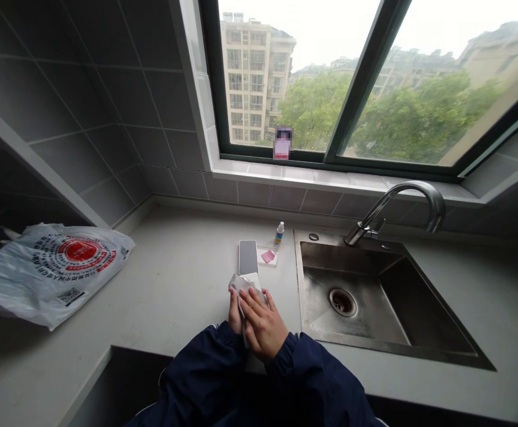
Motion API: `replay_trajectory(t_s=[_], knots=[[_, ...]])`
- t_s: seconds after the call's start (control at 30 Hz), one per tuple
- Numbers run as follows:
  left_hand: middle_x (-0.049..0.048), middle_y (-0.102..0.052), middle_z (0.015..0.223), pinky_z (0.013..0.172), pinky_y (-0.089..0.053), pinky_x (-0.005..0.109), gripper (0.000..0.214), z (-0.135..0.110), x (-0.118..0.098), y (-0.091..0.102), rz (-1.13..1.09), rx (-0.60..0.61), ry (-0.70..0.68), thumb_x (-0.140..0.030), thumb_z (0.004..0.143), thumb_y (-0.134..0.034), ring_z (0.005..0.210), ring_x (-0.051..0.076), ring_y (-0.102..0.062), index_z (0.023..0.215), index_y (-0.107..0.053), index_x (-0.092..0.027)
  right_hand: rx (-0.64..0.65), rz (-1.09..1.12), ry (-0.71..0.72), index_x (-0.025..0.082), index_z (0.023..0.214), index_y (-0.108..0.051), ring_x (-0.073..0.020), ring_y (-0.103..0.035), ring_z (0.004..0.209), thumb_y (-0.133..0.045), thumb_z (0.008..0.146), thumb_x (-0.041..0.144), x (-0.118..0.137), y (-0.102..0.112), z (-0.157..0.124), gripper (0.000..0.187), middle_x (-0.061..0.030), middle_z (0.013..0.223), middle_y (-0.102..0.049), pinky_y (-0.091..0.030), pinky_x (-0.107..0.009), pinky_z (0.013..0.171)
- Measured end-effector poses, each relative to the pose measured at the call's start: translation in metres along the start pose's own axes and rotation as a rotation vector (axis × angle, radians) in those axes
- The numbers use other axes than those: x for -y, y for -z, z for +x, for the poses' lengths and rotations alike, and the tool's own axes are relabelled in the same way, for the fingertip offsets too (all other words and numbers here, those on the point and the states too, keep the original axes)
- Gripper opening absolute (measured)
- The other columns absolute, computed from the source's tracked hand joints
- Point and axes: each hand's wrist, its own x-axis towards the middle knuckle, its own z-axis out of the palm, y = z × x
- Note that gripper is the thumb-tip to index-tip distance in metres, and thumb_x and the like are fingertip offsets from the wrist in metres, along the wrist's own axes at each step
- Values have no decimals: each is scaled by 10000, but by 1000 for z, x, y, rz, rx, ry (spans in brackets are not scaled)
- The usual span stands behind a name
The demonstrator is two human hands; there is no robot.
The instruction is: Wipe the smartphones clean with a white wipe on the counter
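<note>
A thin pale grey cloth [238, 282] is bunched between my two hands above the counter's front edge. My left hand [235, 315] is closed around the cloth's left side, its thumb upright. Across the top lies my right hand [263, 323], fingers nearly straight, pressing the cloth toward the left palm. Whatever may be inside the cloth is mostly hidden. Just beyond the fingertips a white flat item [254, 279] shows in part. Behind it a smartphone [247, 257] lies flat, beside a clear case [273, 262] with a pink piece [267, 256] on it. A small white-capped bottle [279, 233] stands upright farther back.
To the right, a steel sink [316, 320] is set into the counter [174, 267], with a curved faucet [396, 193] behind it. A printed plastic bag [45, 284] lies at the far left. A window [330, 160] and its sill bound the back.
</note>
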Motion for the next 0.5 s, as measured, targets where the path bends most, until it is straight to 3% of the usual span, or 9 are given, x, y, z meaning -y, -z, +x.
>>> replay_trajectory(t_s=[0.1, 0.2, 0.33, 0.5], knots=[[138, -716, 804, 864, -492, 446, 823, -8, -3, -8, 147, 37, 38, -799, 785, -366, 813, 288, -684, 1064, -694, -97, 47, -11, 19, 146, 1504, -292, -266, -138, 1471, -439, 813, 167, 5, 3, -19, 706, -46, 1580, -205, -89, -531, 1182], [127, -691, 718, 786, -493, 431, 903, -14, -4, -16, 188, 40, 58, -846, 746, -344, 681, 249, -655, 1086, -674, -77, 91, -32, 27, 152, 1521, -245, -281, -128, 1471, -455, 798, 152, 10, 7, -36, 753, -48, 1586, -176, -102, -542, 1180], [127, -681, 714, 752, -477, 409, 931, -16, -3, -19, 197, 46, 94, -863, 722, -353, 663, 237, -636, 1114, -653, -73, 105, -64, 7, 179, 1534, -202, -277, -141, 1469, -433, 845, 144, 11, 9, -46, 727, -44, 1587, -169, -122, -558, 1173], [97, -670, 699, 777, -471, 403, 854, -12, -2, -13, 186, 63, 63, -823, 763, -369, 707, 245, -642, 1065, -676, -85, 104, -85, -22, 146, 1535, -187, -288, -105, 1473, -441, 841, 164, 8, 9, -34, 739, -63, 1594, -115, -119, -571, 1165]])
